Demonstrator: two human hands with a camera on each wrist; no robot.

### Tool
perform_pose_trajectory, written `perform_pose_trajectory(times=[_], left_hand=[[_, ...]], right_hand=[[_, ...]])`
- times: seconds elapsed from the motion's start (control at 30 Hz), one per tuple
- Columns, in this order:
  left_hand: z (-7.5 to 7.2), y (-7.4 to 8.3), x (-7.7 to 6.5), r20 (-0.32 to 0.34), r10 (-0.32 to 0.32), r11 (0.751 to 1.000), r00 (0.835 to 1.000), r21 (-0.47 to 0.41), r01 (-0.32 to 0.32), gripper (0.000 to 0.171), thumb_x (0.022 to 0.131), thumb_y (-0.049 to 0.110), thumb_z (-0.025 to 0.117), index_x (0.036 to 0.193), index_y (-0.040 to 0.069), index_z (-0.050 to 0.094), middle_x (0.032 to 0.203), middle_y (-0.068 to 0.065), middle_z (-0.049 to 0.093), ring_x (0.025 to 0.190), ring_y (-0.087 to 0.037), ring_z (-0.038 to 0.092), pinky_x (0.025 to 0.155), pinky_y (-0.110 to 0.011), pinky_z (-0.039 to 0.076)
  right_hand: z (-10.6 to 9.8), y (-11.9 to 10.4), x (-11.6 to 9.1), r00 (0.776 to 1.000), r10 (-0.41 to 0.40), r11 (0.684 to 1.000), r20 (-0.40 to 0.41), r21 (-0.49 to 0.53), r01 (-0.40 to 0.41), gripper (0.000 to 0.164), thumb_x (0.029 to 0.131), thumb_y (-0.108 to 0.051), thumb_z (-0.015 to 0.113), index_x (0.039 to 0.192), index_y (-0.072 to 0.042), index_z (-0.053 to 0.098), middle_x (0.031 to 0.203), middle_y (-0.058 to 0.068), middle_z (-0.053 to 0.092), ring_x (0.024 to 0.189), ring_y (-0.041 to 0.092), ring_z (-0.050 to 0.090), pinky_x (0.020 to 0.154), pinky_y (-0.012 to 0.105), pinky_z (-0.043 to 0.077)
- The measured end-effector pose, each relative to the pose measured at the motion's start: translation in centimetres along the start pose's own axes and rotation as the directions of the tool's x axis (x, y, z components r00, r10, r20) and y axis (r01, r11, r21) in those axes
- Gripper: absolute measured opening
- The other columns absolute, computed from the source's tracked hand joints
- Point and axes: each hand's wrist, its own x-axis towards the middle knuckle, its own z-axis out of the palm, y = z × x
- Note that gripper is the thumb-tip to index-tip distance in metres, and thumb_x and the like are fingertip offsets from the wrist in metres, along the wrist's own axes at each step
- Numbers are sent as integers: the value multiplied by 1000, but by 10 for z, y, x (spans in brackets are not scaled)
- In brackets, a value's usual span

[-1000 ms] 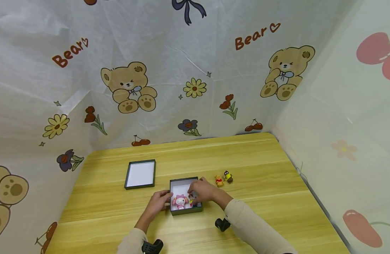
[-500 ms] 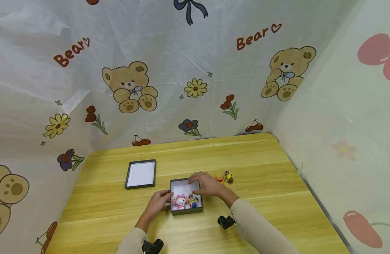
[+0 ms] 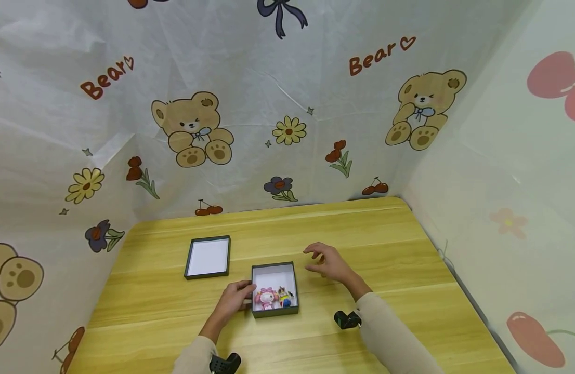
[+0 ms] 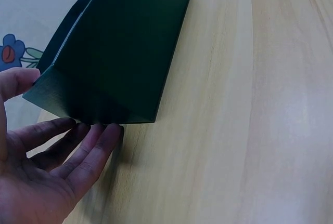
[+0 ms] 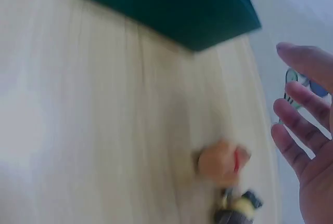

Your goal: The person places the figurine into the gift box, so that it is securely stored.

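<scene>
An open dark green box (image 3: 275, 312) with a white inside stands on the table. My left hand (image 3: 232, 300) holds its left wall, thumb at the rim and fingertips low on the outside (image 4: 47, 172). Inside, a pink figurine with a bow (image 3: 266, 298) lies beside a smaller multicoloured figurine (image 3: 285, 297). To the right of the box, my right hand (image 3: 331, 264) hovers with fingers spread, holding nothing. It hides two small figurines in the head view. The right wrist view shows them, blurred: an orange one with red (image 5: 218, 162) and a black and yellow one (image 5: 239, 211).
A shallow lid (image 3: 207, 258), white inside with a dark green rim, lies behind and left of the box. The wooden table (image 3: 156, 311) meets a printed cloth wall (image 3: 250, 171) at the back and another at the right.
My right hand has let go of the multicoloured figurine, left the box and moved right over the two figurines on the table. The left hand has stayed at the box.
</scene>
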Motion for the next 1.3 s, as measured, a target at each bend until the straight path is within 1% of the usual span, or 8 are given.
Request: perform_pose_trajectory(times=[0.13, 0.3, 0.4, 0.63, 0.73, 1.03, 1.17, 1.3], left_hand=[[0, -2, -1, -3, -8, 1000, 1000, -3, 8, 55, 97, 28, 56, 133, -14, 47, 112, -19, 63, 95, -22, 62, 77, -36, 57], [0, -4, -1, -3, -3, 1000, 1000, 9, 3, 57, 97, 30, 57, 132, -14, 47, 113, -19, 63, 96, -22, 62, 77, -37, 57], [0, -3, -2, -4, -6, 1000, 1000, 5, 6, 57, 97, 29, 57, 132, -14, 46, 113, -19, 63, 96, -22, 62, 78, -37, 57], [-1, -2, -5, -4, 0, 1000, 1000, -19, 0, 58, 97, 28, 57, 133, -15, 45, 113, -20, 62, 95, -22, 62, 78, -38, 57], [-1, -2, -5, -2, 14, 1000, 1000, -17, -14, 59, 96, 30, 57, 132, -16, 45, 111, -19, 63, 92, -20, 62, 76, -35, 57], [-3, -2, -5, 13, 31, 999, 999, -20, -31, 62, 95, 32, 59, 132, -16, 46, 112, -22, 62, 95, -23, 62, 77, -37, 57], [-2, 0, -5, 18, 52, 999, 998, -7, -52, 63, 96, 33, 58, 130, -19, 45, 110, -23, 63, 91, -21, 63, 74, -35, 57], [0, 1, -4, 4, 16, 1000, 1000, -19, -16, 59, 96, 31, 58, 132, -15, 47, 114, -21, 62, 95, -22, 62, 78, -37, 57]], right_hand=[[-5, 14, -9, 999, 46, 999, -18, -1, -46, 39, 82, -5, 75, 118, -1, 63, 121, 16, 58, 83, 25, 57, 66, 28, 51], [-7, 25, -17, 995, 101, 994, -16, 30, -101, 44, 80, -2, 76, 120, 7, 60, 119, 19, 57, 71, 13, 51, 61, 25, 48], [-8, 30, -20, 993, 122, 992, -3, 18, -122, 44, 81, -3, 76, 121, 8, 59, 116, 19, 58, 68, 9, 50, 61, 24, 47], [-7, 37, -23, 989, 147, 989, 13, -13, -147, 48, 79, -2, 77, 121, 10, 59, 114, 18, 59, 70, 9, 52, 62, 24, 48], [-7, 35, -24, 984, 179, 984, 18, -22, -179, 49, 79, -1, 77, 123, 11, 57, 107, 15, 60, 70, 10, 51, 62, 22, 47], [-2, 36, -25, 982, 185, 980, -48, -59, -188, 48, 75, 4, 77, 118, 14, 59, 95, 12, 62, 70, 13, 52, 60, 22, 46], [1, 36, -25, 978, 196, 976, -66, -78, -201, 44, 75, 2, 78, 115, 13, 62, 104, 15, 62, 72, 13, 51, 62, 23, 46], [4, 38, -25, 977, 205, 972, -66, -105, -211, 41, 76, -2, 79, 112, 11, 65, 114, 17, 60, 75, 12, 51, 65, 24, 47]])
